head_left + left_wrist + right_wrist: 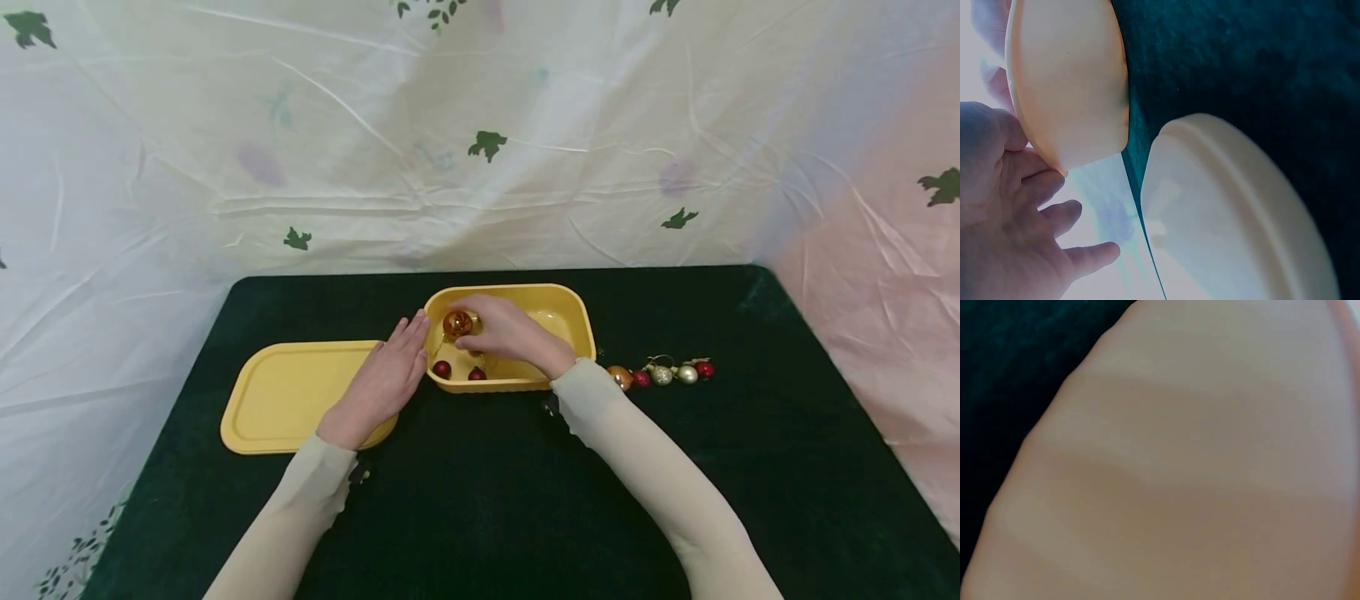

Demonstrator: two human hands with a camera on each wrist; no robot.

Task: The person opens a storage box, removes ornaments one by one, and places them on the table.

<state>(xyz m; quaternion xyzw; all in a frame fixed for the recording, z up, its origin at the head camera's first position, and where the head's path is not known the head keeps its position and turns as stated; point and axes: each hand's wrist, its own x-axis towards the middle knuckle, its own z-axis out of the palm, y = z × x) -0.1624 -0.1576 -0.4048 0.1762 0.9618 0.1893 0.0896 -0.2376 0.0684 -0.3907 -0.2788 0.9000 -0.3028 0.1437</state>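
A yellow rectangular box (573, 333) stands on the table, with two small red baubles (442, 369) on its floor. My right hand (510, 329) reaches inside it, thumb and fingers around a shiny orange bauble (457, 323) near the left end. My left hand (382, 379) has its fingers extended, and the fingertips touch the box's left rim. In the left wrist view those fingers (1044, 187) lie against the end of the box (1072, 81). Close up, the ribbed box wall (1179, 456) fills most of the right wrist view, where the hand itself is hidden.
A flat yellow lid (300, 396) lies left of the box, partly beneath the left hand. To the right, a row of orange, red and gold baubles (661, 375) lies on the dark green tablecloth (480, 500). Behind the table hangs a leaf-patterned cloth (420, 183).
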